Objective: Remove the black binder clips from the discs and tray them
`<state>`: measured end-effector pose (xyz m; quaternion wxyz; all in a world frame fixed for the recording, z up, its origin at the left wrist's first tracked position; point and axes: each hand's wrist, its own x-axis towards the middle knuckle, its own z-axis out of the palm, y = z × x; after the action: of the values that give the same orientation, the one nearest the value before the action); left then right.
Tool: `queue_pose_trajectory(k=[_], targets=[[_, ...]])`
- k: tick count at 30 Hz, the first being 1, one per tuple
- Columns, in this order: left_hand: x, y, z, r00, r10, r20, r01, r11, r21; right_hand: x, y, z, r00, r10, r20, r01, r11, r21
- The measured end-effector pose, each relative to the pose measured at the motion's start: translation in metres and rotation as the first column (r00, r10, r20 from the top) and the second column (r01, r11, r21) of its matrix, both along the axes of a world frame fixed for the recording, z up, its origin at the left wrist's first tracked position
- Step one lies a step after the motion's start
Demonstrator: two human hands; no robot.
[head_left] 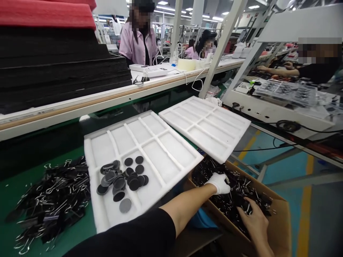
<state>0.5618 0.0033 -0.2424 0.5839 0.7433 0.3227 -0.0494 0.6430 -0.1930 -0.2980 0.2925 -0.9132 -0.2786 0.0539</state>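
Observed, lower right of the frame: black binder clips (239, 178) heaped in a cardboard box (282, 218). Gloved left hand (220, 183): fingers curled, grip undeterminable. Bare right hand (256, 220): fingers closed around a single clip (244, 204). Risk: tangling could drag neighbouring pieces out or pinch skin

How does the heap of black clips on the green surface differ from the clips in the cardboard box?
The heap lies on the green surface beside a white tray, while the box clips lie inside the cardboard box. The gloved left hand and bare right hand are at the box clips; neither touches the heap. Both are jumbled black clips with silvery wire handles.
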Motion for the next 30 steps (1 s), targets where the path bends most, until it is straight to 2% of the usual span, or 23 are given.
queue_pose_trajectory(k=[2, 5, 9, 14, 20, 22, 25, 28, 30], targets=[[-0.003, -0.011, 0.002, 0.994, 0.107, 0.014, -0.104, 0.984, -0.147, -0.006, 0.006, 0.006, 0.999, 0.029, 0.031, -0.029, 1.0, -0.001], [-0.006, -0.031, 0.006, 0.976, 0.218, 0.021, -0.197, 0.915, -0.351, -0.021, 0.017, 0.024, 0.995, 0.057, 0.084, -0.053, 0.998, -0.042], [-0.01, -0.046, 0.011, 0.934, 0.357, 0.027, -0.29, 0.798, -0.528, -0.037, 0.031, 0.053, 0.964, 0.13, 0.233, -0.078, 0.972, -0.22], [-0.009, -0.032, 0.014, 0.849, 0.527, 0.016, -0.386, 0.641, -0.663, -0.04, 0.056, 0.08, 0.933, 0.22, 0.286, -0.127, 0.942, -0.311], [-0.019, -0.017, 0.025, 0.715, 0.678, -0.168, -0.552, 0.401, -0.731, -0.056, 0.094, 0.108, 0.884, 0.33, 0.332, -0.197, 0.906, -0.375], [-0.023, -0.016, 0.034, 0.685, 0.704, -0.187, -0.562, 0.348, -0.751, -0.063, 0.1, 0.119, 0.862, 0.359, 0.358, -0.21, 0.896, -0.392], [-0.024, -0.017, 0.057, 0.667, 0.732, -0.14, -0.51, 0.311, -0.802, -0.069, 0.099, 0.142, 0.83, 0.367, 0.42, -0.189, 0.894, -0.406], [-0.019, -0.02, 0.09, 0.662, 0.747, -0.059, -0.421, 0.305, -0.854, -0.07, 0.093, 0.171, 0.775, 0.339, 0.533, -0.118, 0.906, -0.406], [-0.016, -0.022, 0.117, 0.655, 0.756, -0.014, -0.37, 0.304, -0.878, -0.07, 0.09, 0.194, 0.692, 0.33, 0.642, -0.069, 0.916, -0.396]])
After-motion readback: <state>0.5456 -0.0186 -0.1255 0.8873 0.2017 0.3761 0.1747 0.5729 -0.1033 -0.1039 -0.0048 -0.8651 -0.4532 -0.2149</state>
